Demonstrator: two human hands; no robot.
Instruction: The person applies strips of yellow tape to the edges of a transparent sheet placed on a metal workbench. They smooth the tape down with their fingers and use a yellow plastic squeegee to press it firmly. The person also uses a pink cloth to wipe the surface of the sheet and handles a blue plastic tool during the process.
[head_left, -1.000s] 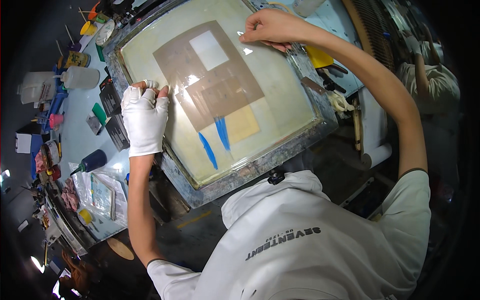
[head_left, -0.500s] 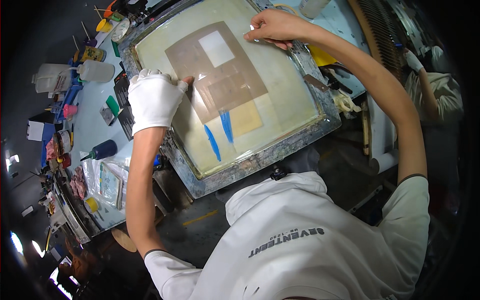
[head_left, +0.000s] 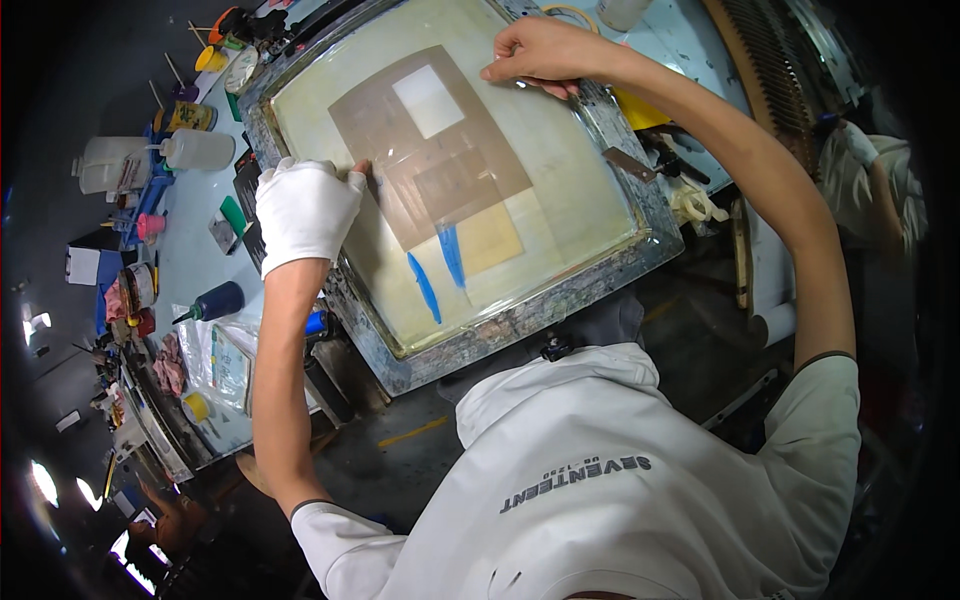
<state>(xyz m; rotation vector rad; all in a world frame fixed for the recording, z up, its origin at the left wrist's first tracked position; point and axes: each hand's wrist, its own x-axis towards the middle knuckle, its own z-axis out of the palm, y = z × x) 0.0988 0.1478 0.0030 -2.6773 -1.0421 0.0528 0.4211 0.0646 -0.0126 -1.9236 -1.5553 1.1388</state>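
A brown rectangle with a pale block in its upper part lies on the mesh of a framed screen, between the two hands, two blue strokes below its lower edge. The gloved left hand is beside its left edge, thumb tip over that edge and grip impossible to tell, while the bare right hand, fingertips drawn together on something or nothing, one cannot tell, is beyond its upper right side. Left of the screen, the desk carries a dark squeeze bottle.
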